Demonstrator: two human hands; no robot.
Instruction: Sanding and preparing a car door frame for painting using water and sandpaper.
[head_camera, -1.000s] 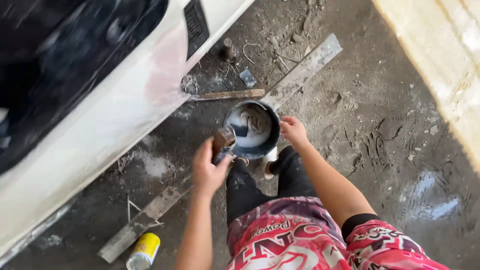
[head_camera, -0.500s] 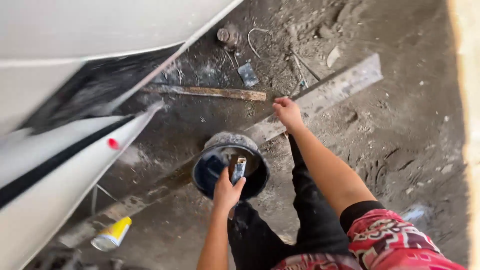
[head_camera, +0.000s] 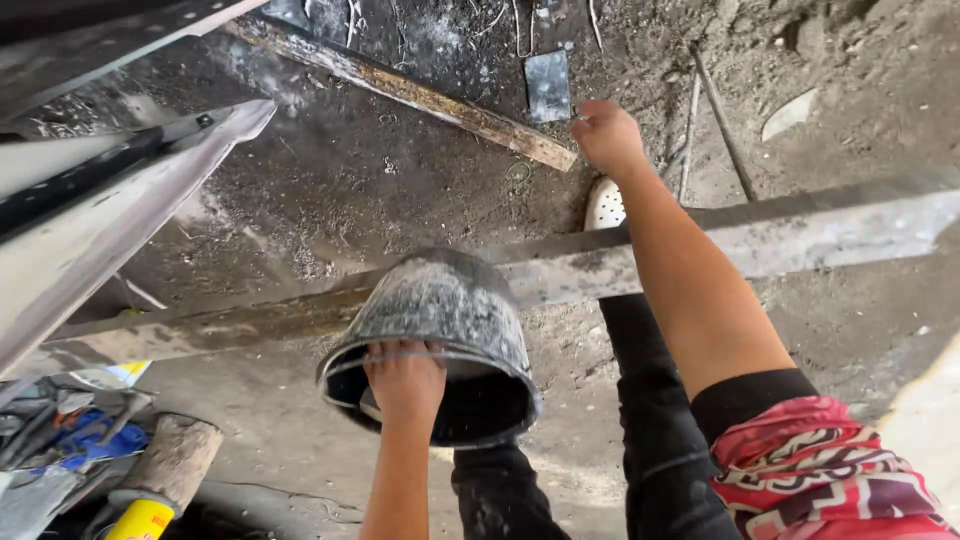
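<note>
At the far left, a pale grey sheet-metal panel (head_camera: 120, 210) is slanting down over the dirt floor (head_camera: 330, 190), and below it a yellow-capped canister (head_camera: 140, 520) is lying beside a short wooden log (head_camera: 175, 462) and some blue and grey clutter. Moving toward the middle, the left hand (head_camera: 405, 385) is gripping the near rim of a round black bucket crusted with grey mortar (head_camera: 440, 330), its fingers (head_camera: 385, 362) curling over the wire handle and edge, so the bucket is tipping with its dark mouth toward the person and its base lying against a long grey metal straightedge (head_camera: 800, 240) that is running across the floor. Whether anything is remaining inside the bucket is not showing in the shadowed mouth. Further right, the right hand (head_camera: 608, 135) is stretching well beyond the bucket, closing loosely at the end of a weathered wooden batten (head_camera: 400, 88), near a small grey metal plate (head_camera: 548, 85); its fingers are hidden, so I cannot tell if they are gripping. As a judgement, the work is looking early: bucket in hand, the batten only being reached.
</note>
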